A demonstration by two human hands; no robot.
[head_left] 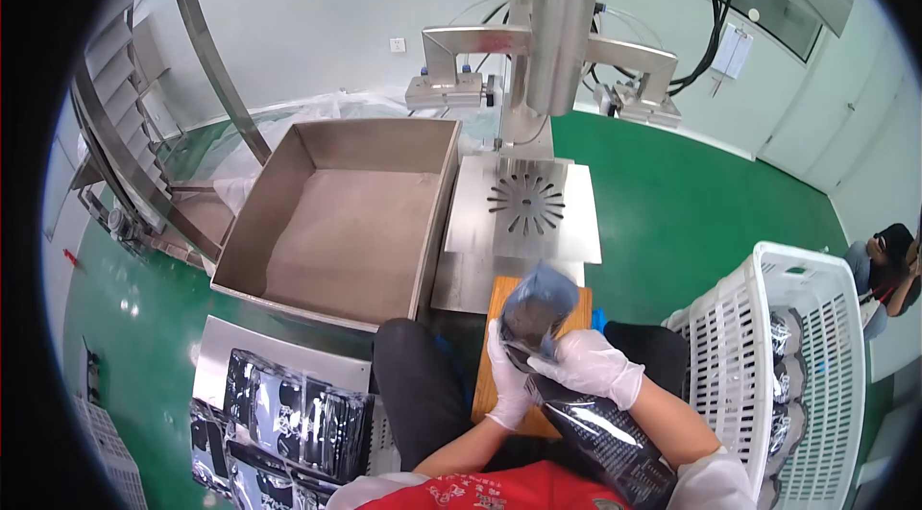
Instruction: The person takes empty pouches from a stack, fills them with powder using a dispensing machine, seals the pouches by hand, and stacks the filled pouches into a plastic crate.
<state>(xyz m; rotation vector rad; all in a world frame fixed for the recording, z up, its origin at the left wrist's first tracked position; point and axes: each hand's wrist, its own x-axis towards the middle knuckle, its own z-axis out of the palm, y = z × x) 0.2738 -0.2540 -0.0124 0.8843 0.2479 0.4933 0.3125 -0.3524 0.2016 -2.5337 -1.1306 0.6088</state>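
Both my hands wear thin white gloves and meet in front of my lap. My left hand (509, 380) is wrapped around the left side of a bluish see-through plastic bag (541, 303) with dark contents. My right hand (586, 364) closes over the upper end of a glossy black printed pouch (615, 448), beside the bluish bag. This pouch slants down under my right forearm. Whether the bag's lower end is inside the pouch is hidden by my fingers. Behind the bag lies a wooden board (488, 371) between my knees.
At the left front stands a deep metal tray (355, 241), with a steel machine (562, 39) and its slotted plate (526, 203) beyond. Black pouches (298, 414) are stacked at my left. A white crate (725, 356) holds packed items at right; another person (888, 265) sits behind it.
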